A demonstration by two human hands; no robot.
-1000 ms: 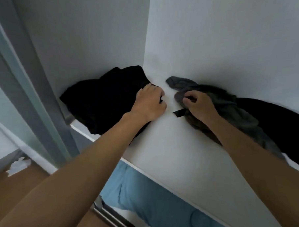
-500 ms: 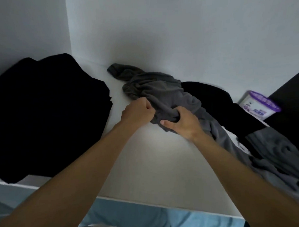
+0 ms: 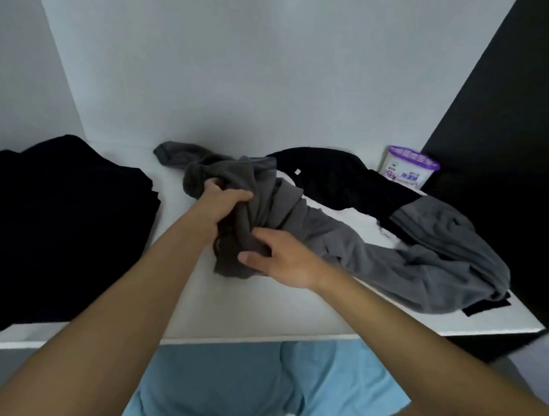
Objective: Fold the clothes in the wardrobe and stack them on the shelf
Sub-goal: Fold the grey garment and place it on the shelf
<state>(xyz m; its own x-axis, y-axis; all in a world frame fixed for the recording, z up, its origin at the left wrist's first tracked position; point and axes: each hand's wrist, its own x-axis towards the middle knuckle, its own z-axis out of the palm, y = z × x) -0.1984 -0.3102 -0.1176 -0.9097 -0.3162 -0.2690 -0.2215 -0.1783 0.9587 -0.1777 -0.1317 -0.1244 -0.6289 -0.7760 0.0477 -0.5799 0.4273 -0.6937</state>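
Both hands grip the grey garment point(image 3: 421, 264) near the middle of the shelf point(image 3: 246, 310). The left hand point(image 3: 223, 205) has its fingers curled tight into a bunched fold; the right hand point(image 3: 283, 258) pinches the cloth just in front. The rest trails toward the right edge. A black pile point(image 3: 62, 217) sits at the left edge, another black garment point(image 3: 340, 182) lies behind, and a tub point(image 3: 407, 169) (purple lid) stands in the back right corner.
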